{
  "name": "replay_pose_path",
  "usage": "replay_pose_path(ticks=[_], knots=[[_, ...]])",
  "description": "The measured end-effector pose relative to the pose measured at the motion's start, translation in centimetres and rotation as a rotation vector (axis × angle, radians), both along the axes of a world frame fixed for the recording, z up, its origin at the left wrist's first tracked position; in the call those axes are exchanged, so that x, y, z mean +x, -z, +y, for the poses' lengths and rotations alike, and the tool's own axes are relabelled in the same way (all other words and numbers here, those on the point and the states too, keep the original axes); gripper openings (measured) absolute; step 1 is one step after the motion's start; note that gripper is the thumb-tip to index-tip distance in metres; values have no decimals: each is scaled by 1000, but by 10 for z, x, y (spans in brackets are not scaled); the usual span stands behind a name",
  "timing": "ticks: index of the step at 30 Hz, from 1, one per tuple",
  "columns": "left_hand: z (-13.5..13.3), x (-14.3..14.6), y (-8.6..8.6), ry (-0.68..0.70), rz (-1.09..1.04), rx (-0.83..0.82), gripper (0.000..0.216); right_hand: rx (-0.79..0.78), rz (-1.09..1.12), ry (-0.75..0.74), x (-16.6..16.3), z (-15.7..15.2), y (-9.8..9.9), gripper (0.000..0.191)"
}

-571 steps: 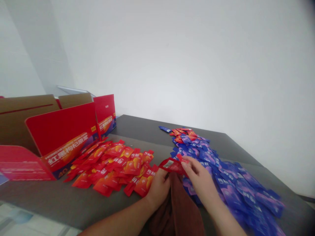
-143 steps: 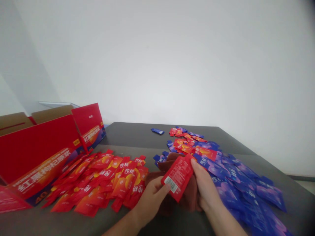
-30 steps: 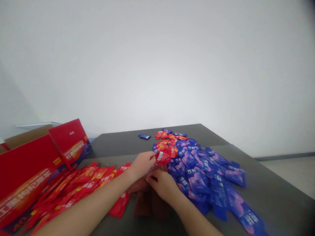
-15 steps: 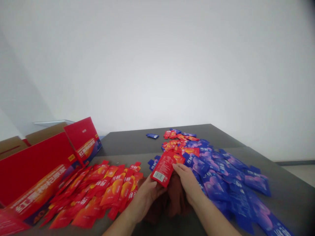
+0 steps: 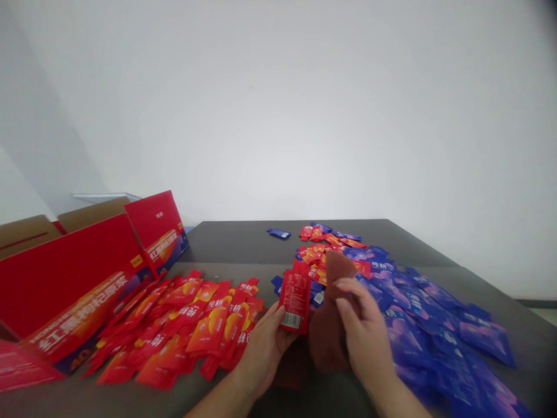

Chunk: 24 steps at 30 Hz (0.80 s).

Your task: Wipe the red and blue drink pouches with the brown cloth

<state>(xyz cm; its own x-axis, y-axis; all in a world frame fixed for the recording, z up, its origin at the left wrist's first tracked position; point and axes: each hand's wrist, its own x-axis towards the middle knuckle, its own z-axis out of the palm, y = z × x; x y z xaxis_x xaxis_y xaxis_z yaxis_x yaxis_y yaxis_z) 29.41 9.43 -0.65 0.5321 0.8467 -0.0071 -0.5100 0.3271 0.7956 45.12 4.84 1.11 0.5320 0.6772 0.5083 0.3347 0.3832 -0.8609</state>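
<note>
Left hand (image 5: 263, 348) clamped on red pouch (image 5: 296, 302), barcode side facing person, between red pouch pile (image 5: 204, 325) and blue pouch pile (image 5: 422, 319). Right hand (image 5: 365, 325) pinches brown cloth (image 5: 327, 334) just beside it. Red carton (image 5: 82, 278) at left on dark table (image 5: 237, 242).

Carton (image 5: 73, 273) left; sachet pile (image 5: 187, 316) beside it; second pile (image 5: 429, 325) right; lone sachet (image 5: 279, 233) behind, on the table (image 5: 235, 247).

Looks like you're in a workroom or stockroom of some kind, though I can't tell if it's a shop's, office's or factory's. You've got a plain dark counter (image 5: 235, 244) by a white wall (image 5: 278, 116), bulk heaps of red pouches (image 5: 211, 322) and blue pouches (image 5: 429, 325), plus an open printed carton (image 5: 73, 278).
</note>
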Motion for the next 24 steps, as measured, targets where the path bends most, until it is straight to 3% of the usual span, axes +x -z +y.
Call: replay_pose_path(ticks=[3, 4, 6, 8, 12, 15, 17, 19, 21, 24], knots=[[-7, 2, 6, 26, 29, -5, 25, -107, -499, -388, -21, -2, 2, 16], [-9, 3, 8, 40, 38, -7, 24, -160, -632, -440, -25, 1, 3, 18], [-13, 3, 9, 86, 43, -7, 22, -240, -778, -343, -25, 8, 5, 20], [-16, 3, 8, 149, 49, -13, 23, -270, -759, -123, -12, 16, 6, 21], [-18, 7, 3, 138, 36, -49, 28, -133, -575, 118, 14, 17, 5, 24], [-15, 8, 3, 77, 32, -49, 28, 0, -570, -28, 3, 6, 4, 23], [-14, 7, 4, 30, 32, -30, 28, 3, -675, -234, -14, 3, 6, 19], [-14, 4, 5, 0, 55, -7, 28, -36, -769, -300, -26, 4, 8, 18], [-15, 2, 4, 26, 95, 7, 29, -104, -772, -185, -25, 10, 10, 21], [-16, 2, 3, 100, 134, 44, 31, -225, -605, 51, -4, 17, 7, 25]])
